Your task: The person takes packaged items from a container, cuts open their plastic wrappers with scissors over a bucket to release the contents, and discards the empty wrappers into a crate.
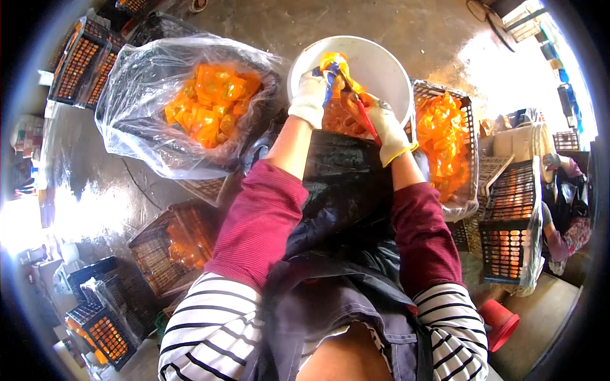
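My left hand point(310, 95), in a white glove with blue on the fingers, grips an orange plastic packet point(334, 61) over the white bucket point(387, 66). In my white-gloved right hand point(385, 126) are red-handled scissors point(367, 119), their tip against the lower part of the packet. My fingers partly cover both the scissors and the packet, so whether the blades are apart cannot be seen. Orange material point(340, 119) lies low in the bucket, near the black apron point(346, 168) over my lap.
On the left, a crate lined with clear plastic point(136, 95) holds several orange packets point(213, 101). A crate of crumpled orange plastic point(443, 143) stands close on the right. Stacked black crates point(508, 209) and another person point(569, 203) are farther right. A red bucket point(500, 324) is by my right elbow.
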A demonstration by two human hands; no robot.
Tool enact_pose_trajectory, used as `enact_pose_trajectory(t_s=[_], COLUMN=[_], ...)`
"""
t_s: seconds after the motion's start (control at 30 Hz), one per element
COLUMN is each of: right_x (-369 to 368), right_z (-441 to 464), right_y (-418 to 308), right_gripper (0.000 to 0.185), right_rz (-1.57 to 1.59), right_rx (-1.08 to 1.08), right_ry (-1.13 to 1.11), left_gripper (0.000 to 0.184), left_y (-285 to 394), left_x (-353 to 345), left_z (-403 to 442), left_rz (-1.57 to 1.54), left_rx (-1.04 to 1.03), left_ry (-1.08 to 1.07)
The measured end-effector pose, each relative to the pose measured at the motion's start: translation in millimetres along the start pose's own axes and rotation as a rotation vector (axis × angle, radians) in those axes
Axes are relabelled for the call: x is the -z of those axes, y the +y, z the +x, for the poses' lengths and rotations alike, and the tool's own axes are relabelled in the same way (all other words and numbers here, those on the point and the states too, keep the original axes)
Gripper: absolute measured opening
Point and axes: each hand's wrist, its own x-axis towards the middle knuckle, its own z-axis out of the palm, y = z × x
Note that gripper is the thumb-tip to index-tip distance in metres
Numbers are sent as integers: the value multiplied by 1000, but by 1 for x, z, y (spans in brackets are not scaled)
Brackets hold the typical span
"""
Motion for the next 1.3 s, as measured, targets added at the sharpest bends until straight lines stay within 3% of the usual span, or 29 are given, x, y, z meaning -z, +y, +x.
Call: enact_pose_trajectory(t_s=[0.07, 0.1, 0.17, 0.23, 0.27, 0.3, 0.43, 0.63, 0.67, 0.7, 0.73, 0.8, 0.87, 0.93, 1.03, 1.13, 1.17, 1.3], right_x=[2, 10, 9, 11, 13, 16, 18, 8, 11, 10, 10, 19, 38, 34, 24, 21, 20, 21], right_z=[10, 1, 12, 13, 9, 5, -2, -13, -24, -19, -11, -6, -23, -25, -20, -20, -18, -12], right_y=[15, -6, 18, 24, 18, 11, -4, -5, -12, -7, 2, 23, 26, 12, -12, -32, -36, -43], right_gripper=[27, 30, 30, 29, 27, 27, 34, 25, 21, 25, 29, 36, 36, 37, 39, 38, 38, 38], right_rz=[-164, -96, 116, 8, -207, -422, -514, -490, -362, 33, 419, 605, 677, 778, 819, 768, 741, 574], right_rx=[64, -58, -38, 22, 72, 123, 60, 91, 259, 127, -19, 82, 83, 101, 141, 64, 29, -50], right_ry=[10, -81, -60, 38, 124, 209, 161, 313, 419, 297, 164, 106, 160, 159, 81, 87, 87, 90], left_gripper=[43, 41, 38, 38, 39, 40, 52, 49, 48, 52, 44, 30, 24, 22, 23, 27, 43, 79], left_y=[-39, -39, -28, 2, 15, -29, 0, -3, -6, -11, -21, -39, 6, -96, -95, -139, -148, -120], left_x=[-18, -19, -18, -4, 2, -7, -2, 2, 8, 16, 33, 69, 113, 144, 190, 211, 213, 193], left_z=[29, 29, 25, 2, -8, 18, 1, -11, -10, -8, -1, 13, -30, 26, 8, 30, 37, 48], left_rz=[-65, -86, -129, -451, -611, -309, 66, 33, 46, -185, -105, 36, 70, 27, -27, 191, 305, 1049], left_rx=[-131, -102, -47, 48, 97, -366, -53, -361, -399, -347, -287, -183, 0, -509, 156, -24, -284, 81], left_ry=[46, 47, 52, -147, -246, -306, -229, -45, -14, -62, -10, 44, 21, 263, 330, 450, 435, 27])
